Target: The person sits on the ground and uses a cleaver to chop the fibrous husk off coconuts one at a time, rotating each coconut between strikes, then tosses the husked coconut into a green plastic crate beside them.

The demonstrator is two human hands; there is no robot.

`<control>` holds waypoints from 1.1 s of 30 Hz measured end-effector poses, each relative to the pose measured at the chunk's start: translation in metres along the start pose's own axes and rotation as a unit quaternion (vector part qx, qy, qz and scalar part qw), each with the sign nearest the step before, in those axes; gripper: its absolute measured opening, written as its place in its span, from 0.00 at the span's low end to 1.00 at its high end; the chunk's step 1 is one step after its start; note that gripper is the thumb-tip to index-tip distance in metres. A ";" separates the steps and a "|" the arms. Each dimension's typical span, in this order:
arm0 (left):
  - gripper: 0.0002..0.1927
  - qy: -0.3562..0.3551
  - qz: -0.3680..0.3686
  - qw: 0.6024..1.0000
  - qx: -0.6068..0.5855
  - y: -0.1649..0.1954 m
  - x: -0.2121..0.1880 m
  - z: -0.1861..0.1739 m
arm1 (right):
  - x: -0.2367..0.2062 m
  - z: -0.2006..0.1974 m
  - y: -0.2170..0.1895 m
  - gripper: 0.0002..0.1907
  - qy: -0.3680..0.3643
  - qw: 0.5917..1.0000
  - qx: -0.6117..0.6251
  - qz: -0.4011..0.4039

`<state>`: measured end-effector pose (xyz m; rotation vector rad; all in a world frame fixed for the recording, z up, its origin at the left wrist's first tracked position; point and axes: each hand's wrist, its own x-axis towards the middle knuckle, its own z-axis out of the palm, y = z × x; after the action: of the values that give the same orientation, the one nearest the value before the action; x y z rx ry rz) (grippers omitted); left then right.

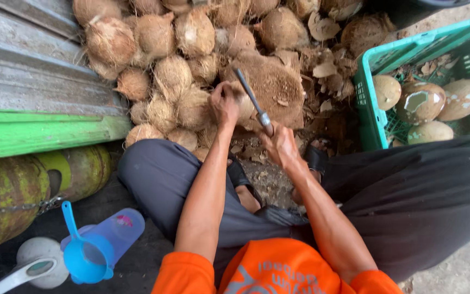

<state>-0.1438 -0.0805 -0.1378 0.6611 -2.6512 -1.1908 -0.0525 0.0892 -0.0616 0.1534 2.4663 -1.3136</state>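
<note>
My left hand [224, 103] grips a husked brown coconut [243, 104] held over a flat wooden chopping block [276, 90]. My right hand [280, 146] is closed around the handle of a metal knife [250, 98], whose blade points up and left, against the coconut. Behind the block lies a heap of hairy brown coconuts [159, 49]. I sit cross-legged in dark trousers, with sandalled feet below the block.
A green plastic crate [368, 103] at right holds three peeled pale coconuts and a cracked one [421, 102]. Husk scraps [327, 71] litter the ground. At left are a green gas cylinder [23, 190], a blue jug with a strainer [96, 245] and a corrugated wall [28, 81].
</note>
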 end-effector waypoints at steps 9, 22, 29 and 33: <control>0.20 -0.042 -0.082 0.996 -0.021 0.006 0.000 0.001 | -0.006 0.007 0.008 0.12 0.009 0.997 0.081 -0.014; 0.19 -0.008 -0.005 0.998 -0.060 0.008 -0.003 -0.003 | 0.003 0.003 -0.001 0.15 0.019 0.999 0.016 0.042; 0.20 0.010 -0.034 0.999 -0.008 0.015 -0.004 0.004 | 0.004 0.005 0.005 0.15 0.042 0.999 -0.011 -0.007; 0.19 0.056 -0.012 0.998 0.017 0.014 -0.003 0.003 | 0.010 0.002 0.003 0.13 -0.013 0.997 0.037 0.060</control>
<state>-0.1465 -0.0685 -0.1294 0.7438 -2.5841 -1.0826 -0.0604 0.0882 -0.0684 0.2953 2.3484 -1.3470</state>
